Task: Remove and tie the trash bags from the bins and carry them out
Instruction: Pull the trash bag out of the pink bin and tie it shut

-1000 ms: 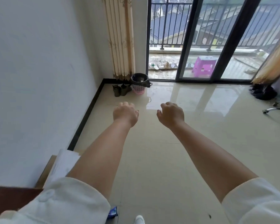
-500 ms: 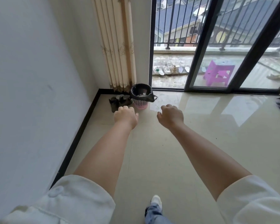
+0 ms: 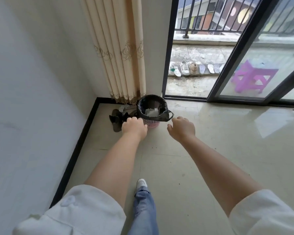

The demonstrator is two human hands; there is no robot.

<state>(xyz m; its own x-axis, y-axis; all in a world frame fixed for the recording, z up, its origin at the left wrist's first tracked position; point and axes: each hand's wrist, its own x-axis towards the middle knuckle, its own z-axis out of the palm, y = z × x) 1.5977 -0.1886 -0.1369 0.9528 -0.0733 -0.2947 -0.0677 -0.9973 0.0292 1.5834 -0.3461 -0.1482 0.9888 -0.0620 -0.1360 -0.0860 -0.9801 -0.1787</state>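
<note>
A small pink lattice bin stands on the floor in the corner by the curtain. A black trash bag lines it and folds over its rim, with white paper scraps inside. My left hand is stretched forward just in front of the bin's left side, fingers curled down, holding nothing. My right hand reaches out to the right of the bin, a little short of the bag's loose handle, fingers slightly apart and empty. Neither hand touches the bag.
Dark slippers lie left of the bin against the black baseboard. A cream curtain hangs behind. The sliding glass door is open to a balcony with shoes and a purple stool. My foot is on the tiled floor.
I have walked toward the corner; the bin is much nearer and larger. Both outstretched hands have come close to it, and the right hand's fingers have loosened.
</note>
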